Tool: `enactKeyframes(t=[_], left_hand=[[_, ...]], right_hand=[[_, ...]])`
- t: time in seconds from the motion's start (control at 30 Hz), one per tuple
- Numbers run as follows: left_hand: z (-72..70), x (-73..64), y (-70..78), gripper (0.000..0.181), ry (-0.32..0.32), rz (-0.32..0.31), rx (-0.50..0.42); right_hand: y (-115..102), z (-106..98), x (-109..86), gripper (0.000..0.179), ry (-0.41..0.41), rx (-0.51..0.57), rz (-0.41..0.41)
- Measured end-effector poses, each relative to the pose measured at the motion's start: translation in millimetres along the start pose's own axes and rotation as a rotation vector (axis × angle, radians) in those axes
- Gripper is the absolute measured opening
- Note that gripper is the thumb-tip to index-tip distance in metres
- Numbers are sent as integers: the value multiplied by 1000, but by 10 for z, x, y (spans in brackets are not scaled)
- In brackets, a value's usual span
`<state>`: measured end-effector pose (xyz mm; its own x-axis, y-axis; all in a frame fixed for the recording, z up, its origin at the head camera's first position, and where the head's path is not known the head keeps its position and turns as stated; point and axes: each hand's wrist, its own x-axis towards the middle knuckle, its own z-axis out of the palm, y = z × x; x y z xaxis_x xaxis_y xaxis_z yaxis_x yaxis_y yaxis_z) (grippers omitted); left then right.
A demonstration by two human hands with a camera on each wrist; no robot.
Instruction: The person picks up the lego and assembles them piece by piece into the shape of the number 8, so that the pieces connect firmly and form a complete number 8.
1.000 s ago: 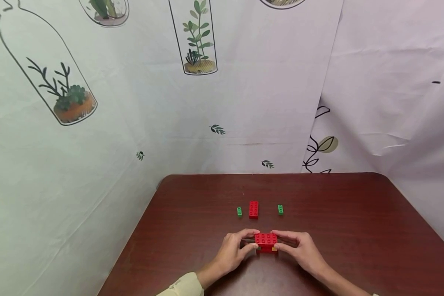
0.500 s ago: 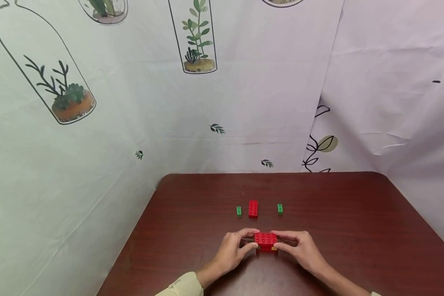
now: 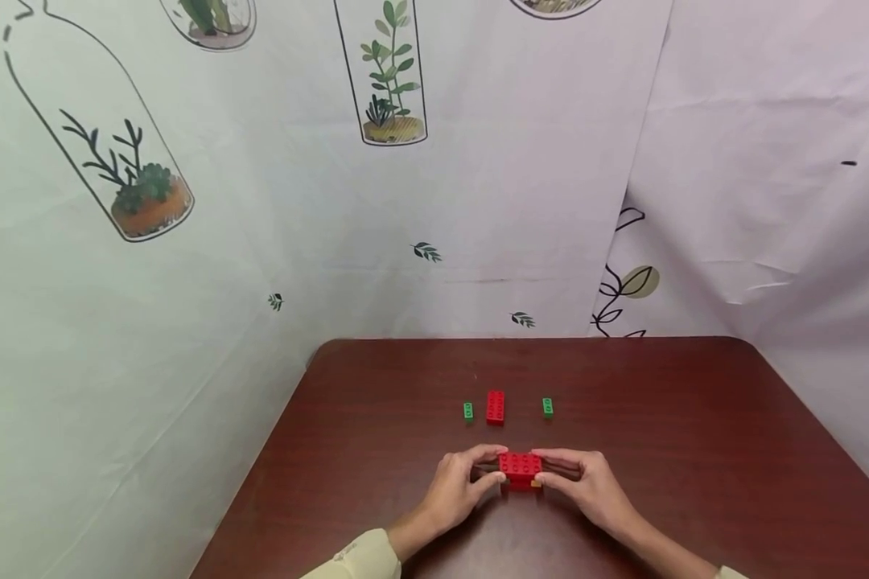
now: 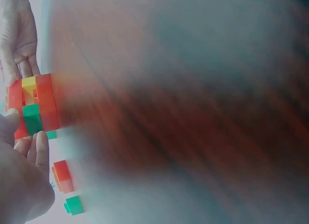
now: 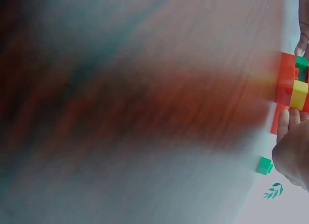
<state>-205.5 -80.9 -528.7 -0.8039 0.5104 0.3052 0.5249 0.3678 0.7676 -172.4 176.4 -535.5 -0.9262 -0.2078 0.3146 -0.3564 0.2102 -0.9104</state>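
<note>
One left hand [image 3: 455,489] at nine o'clock and one right hand [image 3: 595,489] at three gripped a studded red, green and yellow plastic brick stack [image 3: 520,466].

Room type can't be pinned down. A booth-like corner is shown: dark wood-grain surface [image 3: 666,402], closed in at back and sides by creased white sheeting [image 3: 521,185] (printed with jarred plants [image 3: 152,211] and leaf sprigs [image 3: 426,252]).

Studded upper red brick [image 3: 520,465], level; green brick [image 4: 33,119] left, yellow brick [image 5: 299,94] right, sandwiched above lower red brick [image 4: 47,101].
</note>
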Motion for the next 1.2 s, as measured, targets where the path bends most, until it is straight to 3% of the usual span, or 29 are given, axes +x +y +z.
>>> enactKeyframes(t=[0.87,1.03,1.2], left_hand=[[36,20,-50,37,23,6,26],[13,46,-52,38,3,13,37],[5,62,-27,37,-25,-29,5]], right_hand=[[71,-8,76,35,-17,-28,-26],[69,-36,110,35,-29,-54,-31],[36,-82,115,36,-61,-38,19]])
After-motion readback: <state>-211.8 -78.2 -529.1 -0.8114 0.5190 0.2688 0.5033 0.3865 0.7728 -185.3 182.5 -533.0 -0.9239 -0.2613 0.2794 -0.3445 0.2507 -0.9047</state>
